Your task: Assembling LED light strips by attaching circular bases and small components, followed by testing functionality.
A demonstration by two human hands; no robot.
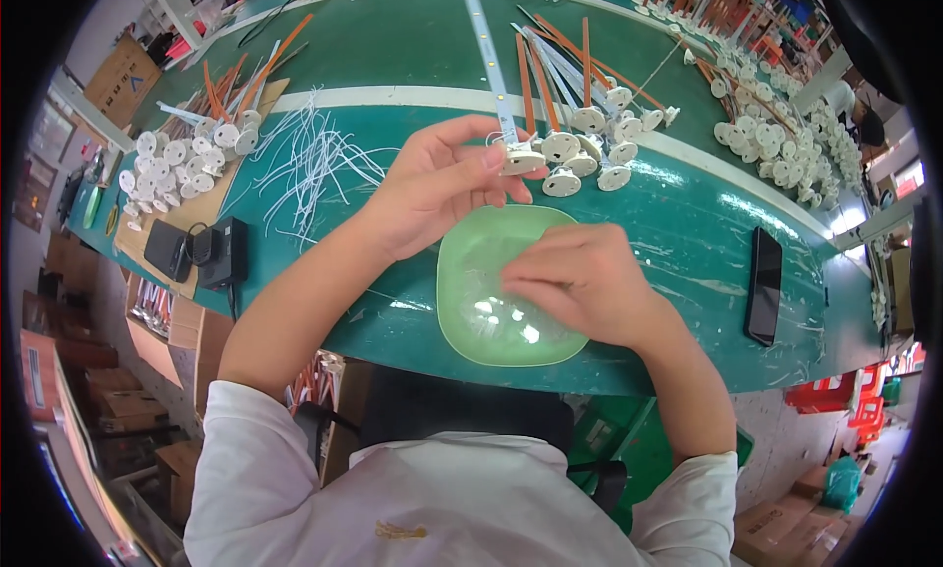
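Raised above the table, my left hand [432,189] pinches an LED strip [486,51] by the round white base [524,162] at its lower end. The strip stands up from the fingers and leans away from me, with thin white wires by the base. My right hand [589,284] is closed over a light green bowl [450,307], thumb and fingers pressed together; what they hold, if anything, is hidden. Inside the bowl lies something clear and shiny, too small to make out. Just beyond my left fingers, several white-based strips [562,182] lie in a bunch.
Loose white wires [312,169] lie left of my left arm, beside a pile of white-based strips [187,159] on cardboard. A black power adapter [224,253] sits near the left edge. On the right are a phone [763,287] and more white-based pieces [766,140].
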